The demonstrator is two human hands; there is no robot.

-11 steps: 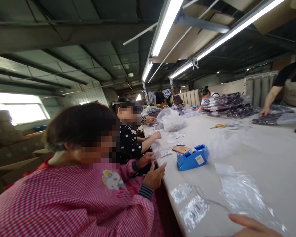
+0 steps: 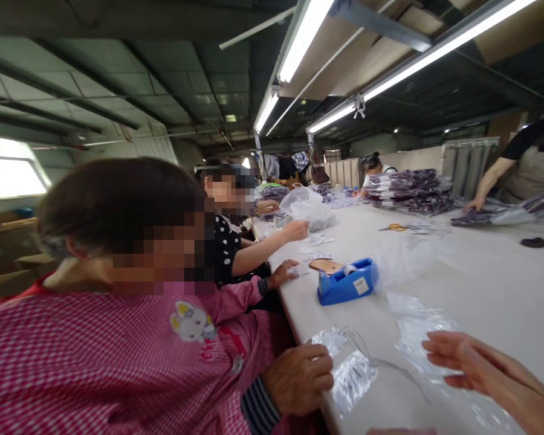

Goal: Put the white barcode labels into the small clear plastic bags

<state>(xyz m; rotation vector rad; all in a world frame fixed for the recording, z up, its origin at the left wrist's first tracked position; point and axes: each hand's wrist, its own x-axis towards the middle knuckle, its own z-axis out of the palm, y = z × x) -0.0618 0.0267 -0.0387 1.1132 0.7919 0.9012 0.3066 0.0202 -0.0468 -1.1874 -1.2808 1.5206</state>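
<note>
Counter [image 2: 503, 260]: white surface running from the foreground into the background; carries all items listed below.

Co-worker [image 2: 154, 350]: seated at the near left edge, in a pink checked garment with striped cuffs. The co-worker's nearer hand [image 2: 301, 377] is at the counter edge; the farther hand [image 2: 284, 275] rests on the counter beside a small pale card.

Stack of bagged dark goods [image 2: 403, 192]: far part of the counter, wrapped in clear plastic.

Clear plastic film [image 2: 412, 323]: lies flat on the right foreground, extending beneath the right hand [image 2: 485, 368].

Right hand: positioned over the film, directed leftward. Fingers are extended and loosely parted, with nothing visible between them. Contact with the film cannot be determined.

Blue tape dispenser [image 2: 347, 287]: upright, left of and beyond the film; pale label on its side. A cloudy plastic bag [image 2: 408, 266] lies just to its right.

Shiny printed packet [image 2: 353, 377]: flat, near the counter edge, just beside the co-worker's nearer hand. A thin grey cord [image 2: 392, 364] runs from it toward the right hand.

Yellow-handled scissors [image 2: 396, 227]: lie beyond the dispenser.

Left hand [image 2: 401, 431]: only a sliver shows at the bottom edge; finger state cannot be determined.
</note>
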